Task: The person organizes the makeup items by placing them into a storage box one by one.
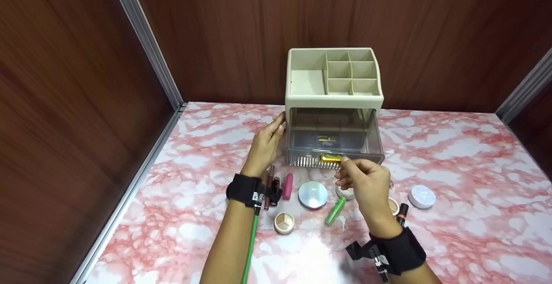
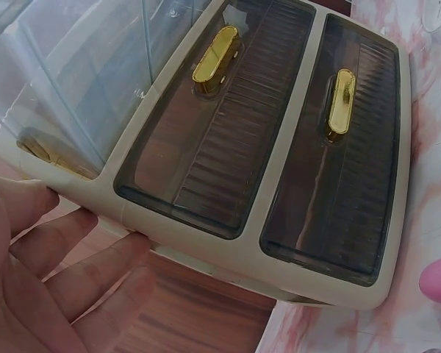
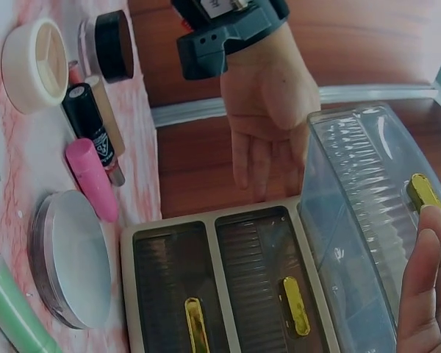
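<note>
Gold handle [image 1: 331, 158] on the jutting, see-through top drawer [image 1: 302, 151] is pinched in the right-hand grip [image 1: 368, 189], while the left hand [image 1: 264, 146], fingers extended, touches the cream makeup organizer [image 1: 334, 101] near the back edge of the surface [image 1: 440, 146]; steady bracing and level sliding should prevent jamming.

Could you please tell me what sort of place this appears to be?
It looks like a small panelled booth or cubicle, perhaps a workstation: wood-look panels and metal corner strips stand around a marbled tabletop bearing a drawer organizer.
</note>
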